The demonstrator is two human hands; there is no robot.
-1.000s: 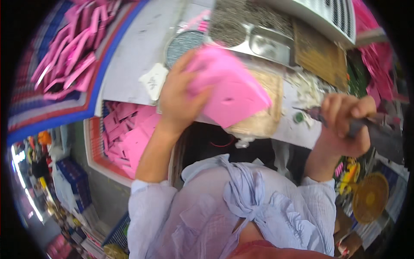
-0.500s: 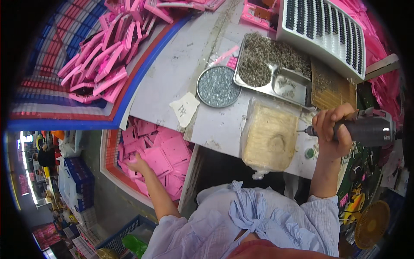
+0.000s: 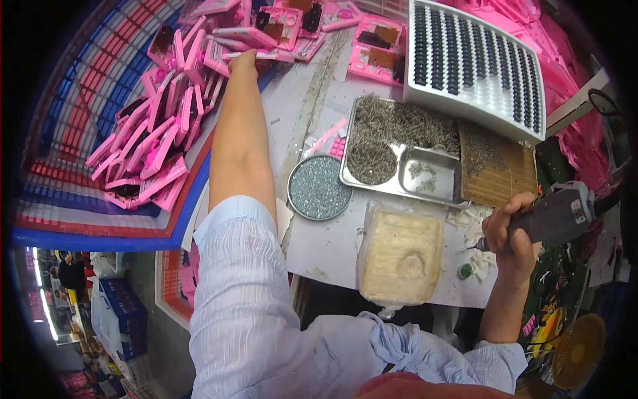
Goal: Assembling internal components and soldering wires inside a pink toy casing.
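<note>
With the left hand (image 3: pixel 244 65) at a flat pink plastic casing (image 3: pixel 276 57) by the far left of the white desk (image 3: pixel 316 256), fingers too hidden to judge, and the right hand (image 3: pixel 513 229) wrapping its fingers around a dark-grey electric screwdriver (image 3: pixel 555 216), edge-gripping, bit clear, seems wise.

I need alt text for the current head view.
A person's left hand is at pink casings; the right hand holds a dark power tool. Between them are a metal tray of small parts, a round dish and a plastic-wrapped block.
</note>
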